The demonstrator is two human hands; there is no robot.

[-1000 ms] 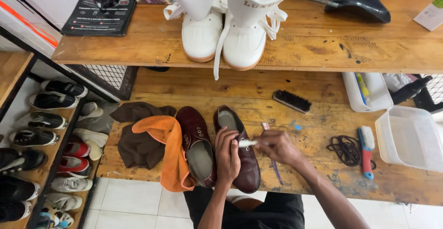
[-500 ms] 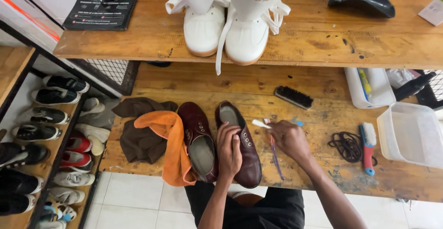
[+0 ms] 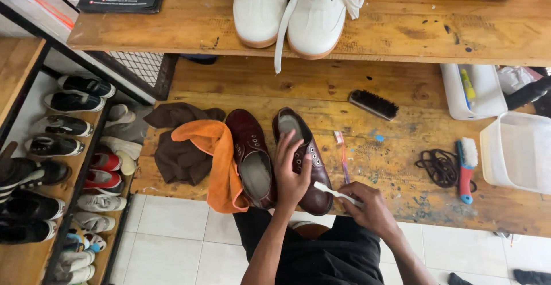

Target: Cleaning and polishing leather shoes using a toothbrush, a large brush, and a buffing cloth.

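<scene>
Toothbrush (image 3: 336, 193) pinched in our right hand (image 3: 370, 207), fingers curled tight; left hand (image 3: 291, 173) spread flat on maroon shoe (image 3: 304, 167), at 9 o'clock of right.

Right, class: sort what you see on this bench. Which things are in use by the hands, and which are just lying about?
In use:
left hand resting on the dark brown shoe
right hand holding the white toothbrush

Lying about:
second brown shoe
orange cloth
black brush
black laces
red-handled brush
white shoes on the shelf
</scene>
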